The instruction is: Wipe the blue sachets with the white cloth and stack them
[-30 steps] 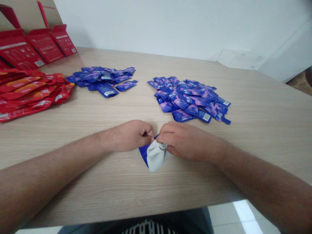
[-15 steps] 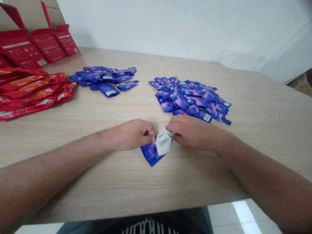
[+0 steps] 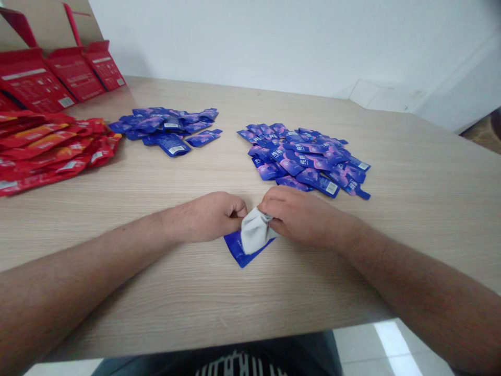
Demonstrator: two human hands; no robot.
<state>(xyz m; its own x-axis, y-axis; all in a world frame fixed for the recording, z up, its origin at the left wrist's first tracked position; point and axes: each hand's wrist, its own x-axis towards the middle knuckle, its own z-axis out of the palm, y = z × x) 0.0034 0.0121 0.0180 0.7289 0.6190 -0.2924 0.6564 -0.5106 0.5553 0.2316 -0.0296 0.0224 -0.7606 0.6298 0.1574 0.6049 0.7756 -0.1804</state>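
A blue sachet (image 3: pixel 237 248) lies flat on the wooden table (image 3: pixel 156 292) in front of me. My left hand (image 3: pixel 211 216) is closed and pins the sachet's upper left end. My right hand (image 3: pixel 301 216) is closed on a small grey cloth (image 3: pixel 253 231), which rests on the sachet's face. The two hands almost touch above the sachet.
A heap of blue-purple sachets (image 3: pixel 305 159) lies just beyond my right hand. A second blue heap (image 3: pixel 168 128) sits at the far left centre. Red packets (image 3: pixel 47 149) and red boxes (image 3: pixel 62 73) fill the far left corner. The table's near edge (image 3: pixel 235 347) is close to my body.
The right hand has drawn the grey cloth back leftward and down over the sachet after a stroke to the upper right. The left hand has stayed put.
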